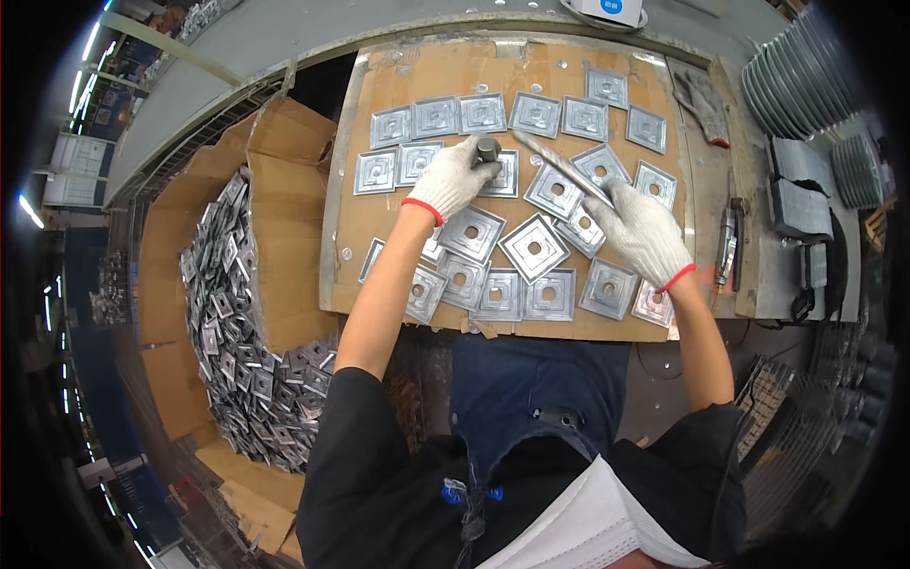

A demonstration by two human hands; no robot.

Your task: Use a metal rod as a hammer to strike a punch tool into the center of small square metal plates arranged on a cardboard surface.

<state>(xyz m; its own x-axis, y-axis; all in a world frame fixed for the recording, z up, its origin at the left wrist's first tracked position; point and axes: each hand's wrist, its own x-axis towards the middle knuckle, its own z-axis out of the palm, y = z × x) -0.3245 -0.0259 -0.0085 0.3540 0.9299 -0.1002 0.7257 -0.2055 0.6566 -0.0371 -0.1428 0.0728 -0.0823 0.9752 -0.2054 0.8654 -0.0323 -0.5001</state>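
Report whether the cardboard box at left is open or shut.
Open: nothing covers the cardboard box, and heaped square metal plates show inside.

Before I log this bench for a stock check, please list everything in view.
Cardboard sheet: one, brown, centre.
Square plates: over twenty, silver-grey, on the sheet.
Cylinder: one, dark grey, above the sheet.
Rod-like tool: one, silver-grey, above the sheet.
Carton: one, brown, left.
Heaped plates: uncountable, grey, in the carton.
Loose glove: one, grey, red-edged, upper right.
Slim tools: count unclear, dark, right of the sheet.
Ribbed stacks: two, grey, upper right.
Device: one, white and blue, top.
Apron: one, dark blue, lower centre.
Mask: one, white, bottom.
Left hand: one, white-gloved, holding the cylinder.
Right hand: one, white-gloved, holding the tool.
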